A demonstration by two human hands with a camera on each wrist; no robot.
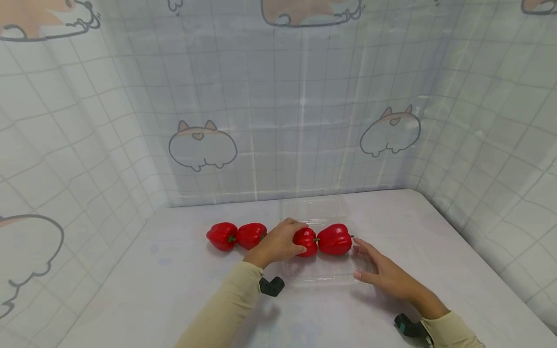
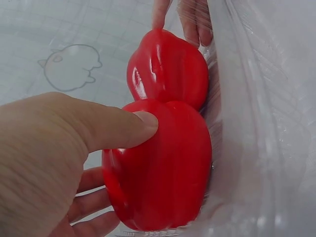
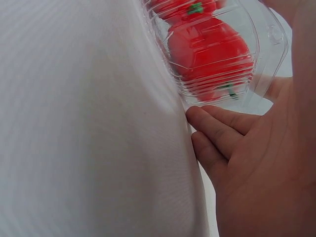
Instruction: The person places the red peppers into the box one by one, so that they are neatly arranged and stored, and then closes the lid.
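A clear plastic clamshell box (image 1: 319, 276) stands on the table with two red bell peppers in it. My left hand (image 1: 280, 243) grips the left pepper (image 1: 307, 242), its thumb across the top and its fingers around the far side in the left wrist view. The right pepper (image 1: 334, 239) touches it, end to end, with a green stem between them. At the box's right end is my right hand (image 1: 383, 273), fingers extended, with fingertips right at the plastic wall. Through that wall the right wrist view shows the right pepper (image 3: 210, 54).
Two more red peppers lie left of the box, one at the outside (image 1: 222, 236) and one close to my left wrist (image 1: 251, 235). The box's lid (image 1: 314, 208) is folded back toward the rear. A curtain with cartoon animals (image 1: 278, 96) encloses the white table (image 1: 174, 270).
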